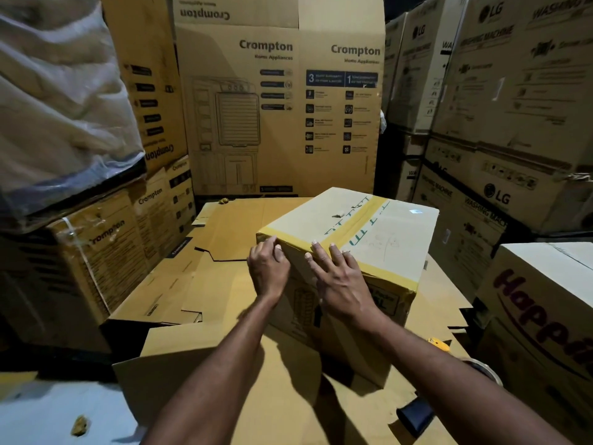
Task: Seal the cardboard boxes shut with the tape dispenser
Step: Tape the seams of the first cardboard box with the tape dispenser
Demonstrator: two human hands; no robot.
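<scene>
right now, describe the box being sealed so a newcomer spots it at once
Find the tall Crompton carton standing at the back; before it lies flattened cardboard, and on that sits a small closed box. Unlike its neighbours, it has yellowish tape along its top edges and over green lettering, with the left hand and right hand on its near edge.

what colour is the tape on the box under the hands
Yellowish tan tape, slightly brighter than the brown box; head view.
</scene>
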